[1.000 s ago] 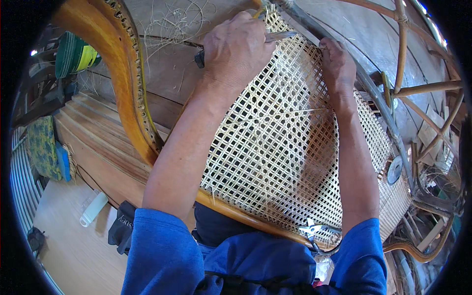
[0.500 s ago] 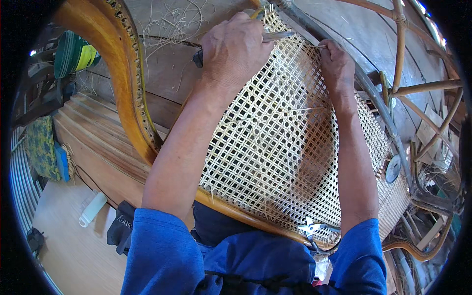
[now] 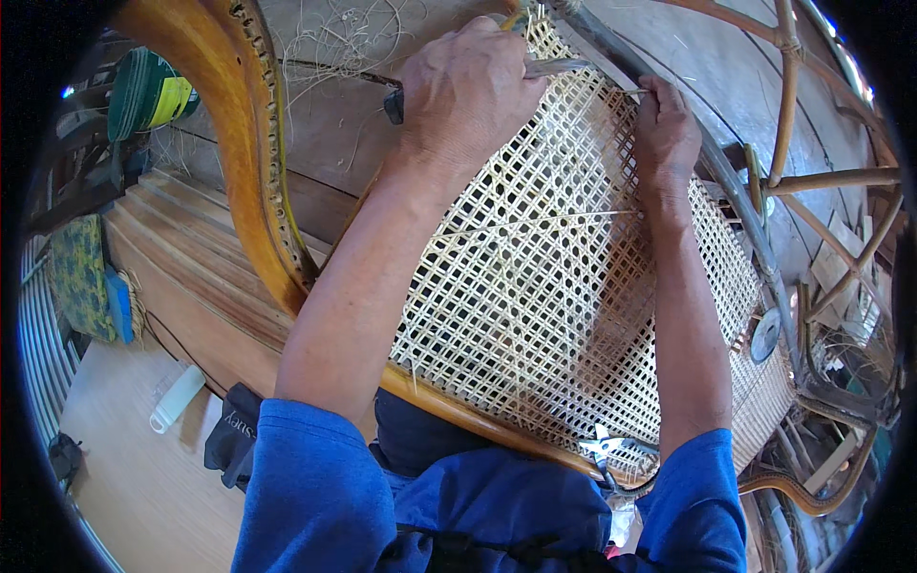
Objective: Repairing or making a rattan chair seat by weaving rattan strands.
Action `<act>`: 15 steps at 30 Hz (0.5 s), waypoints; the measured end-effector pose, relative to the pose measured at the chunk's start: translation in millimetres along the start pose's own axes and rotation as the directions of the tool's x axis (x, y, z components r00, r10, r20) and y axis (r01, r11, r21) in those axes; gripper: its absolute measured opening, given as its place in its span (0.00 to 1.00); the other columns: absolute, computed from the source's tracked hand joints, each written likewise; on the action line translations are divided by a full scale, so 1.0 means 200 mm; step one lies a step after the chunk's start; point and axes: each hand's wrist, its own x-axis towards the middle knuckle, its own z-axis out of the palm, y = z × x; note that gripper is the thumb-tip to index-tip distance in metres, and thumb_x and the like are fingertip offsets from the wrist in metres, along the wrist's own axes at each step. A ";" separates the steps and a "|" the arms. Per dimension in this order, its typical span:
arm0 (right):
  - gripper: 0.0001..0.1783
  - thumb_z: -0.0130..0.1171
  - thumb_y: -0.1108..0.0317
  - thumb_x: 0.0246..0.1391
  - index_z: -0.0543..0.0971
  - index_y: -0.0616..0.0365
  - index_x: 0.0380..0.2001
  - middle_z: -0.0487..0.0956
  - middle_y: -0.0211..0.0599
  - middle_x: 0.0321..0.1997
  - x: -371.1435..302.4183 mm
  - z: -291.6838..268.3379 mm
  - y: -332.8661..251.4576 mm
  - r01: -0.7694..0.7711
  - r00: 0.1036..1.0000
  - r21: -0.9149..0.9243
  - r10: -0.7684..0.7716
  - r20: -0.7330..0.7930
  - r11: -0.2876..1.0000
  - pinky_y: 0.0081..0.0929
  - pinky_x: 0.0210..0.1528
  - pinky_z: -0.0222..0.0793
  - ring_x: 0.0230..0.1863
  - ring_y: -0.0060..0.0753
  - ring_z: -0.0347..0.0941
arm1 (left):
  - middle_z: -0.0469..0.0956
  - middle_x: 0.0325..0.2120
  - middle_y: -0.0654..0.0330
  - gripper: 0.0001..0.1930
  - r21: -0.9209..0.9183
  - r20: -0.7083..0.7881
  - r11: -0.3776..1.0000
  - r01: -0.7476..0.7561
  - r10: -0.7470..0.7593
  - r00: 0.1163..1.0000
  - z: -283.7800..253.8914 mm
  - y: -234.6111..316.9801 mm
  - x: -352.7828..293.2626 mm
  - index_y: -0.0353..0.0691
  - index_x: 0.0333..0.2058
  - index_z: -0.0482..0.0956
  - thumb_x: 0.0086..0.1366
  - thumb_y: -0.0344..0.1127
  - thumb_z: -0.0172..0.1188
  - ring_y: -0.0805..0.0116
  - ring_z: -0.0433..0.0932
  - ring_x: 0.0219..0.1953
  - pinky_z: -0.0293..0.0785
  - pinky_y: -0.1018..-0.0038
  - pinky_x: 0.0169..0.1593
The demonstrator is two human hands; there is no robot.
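A pale woven cane panel point(image 3: 535, 286) with an open lattice spreads beneath both my arms, bordered at the near side by a curved wooden rail point(image 3: 458, 411). At its far left edge my left hand point(image 3: 468, 95) is closed around a knife point(image 3: 562, 67); its metal blade points right over the weave, and the dark handle end shows behind the fist. My right hand point(image 3: 669, 129), by the panel's far right edge, pinches a thin cane strand point(image 3: 632, 92). The strand's lower course is hard to follow. Metal cutters point(image 3: 611, 445) rest on the near rim.
A dark pole point(image 3: 712, 158) runs along the panel's right side, with a rattan frame point(image 3: 788, 105) beyond. To the left stand a curved wooden chair part point(image 3: 244, 153) and stacked boards point(image 3: 201, 258). A pale bottle point(image 3: 178, 399) lies at lower left; loose cane fibres point(image 3: 344, 43) lie at the back.
Both hands appear slightly farther right, as does much of the far scene, so the view has shifted a little. The knife and the strand are still held.
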 end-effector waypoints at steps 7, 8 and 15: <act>0.11 0.47 0.64 0.56 0.78 0.47 0.39 0.78 0.42 0.38 0.01 0.00 -0.01 -0.055 0.995 0.033 0.052 0.082 0.998 0.37 0.41 0.70 0.39 0.49 0.75 | 0.76 0.28 0.54 0.10 -0.034 -0.017 0.999 -0.030 0.030 0.999 -0.01 -0.01 0.00 0.36 0.27 0.78 0.53 0.38 0.58 0.51 0.76 0.30 0.72 0.62 0.34; 0.11 0.47 0.63 0.56 0.78 0.46 0.39 0.79 0.41 0.38 0.01 0.00 0.00 -0.046 0.996 0.044 0.042 0.075 0.998 0.37 0.41 0.70 0.39 0.49 0.75 | 0.76 0.28 0.53 0.10 -0.056 -0.006 0.998 -0.012 0.011 1.000 -0.01 0.00 0.00 0.36 0.26 0.78 0.53 0.38 0.57 0.51 0.76 0.29 0.72 0.62 0.34; 0.11 0.48 0.63 0.56 0.78 0.47 0.39 0.79 0.39 0.39 0.03 -0.02 0.03 -0.027 0.989 0.091 0.013 0.148 0.995 0.35 0.41 0.71 0.40 0.46 0.75 | 0.75 0.21 0.51 0.13 -0.121 -0.076 0.973 0.195 -0.204 0.976 -0.06 -0.05 0.00 0.34 0.24 0.76 0.55 0.40 0.53 0.50 0.75 0.24 0.71 0.64 0.31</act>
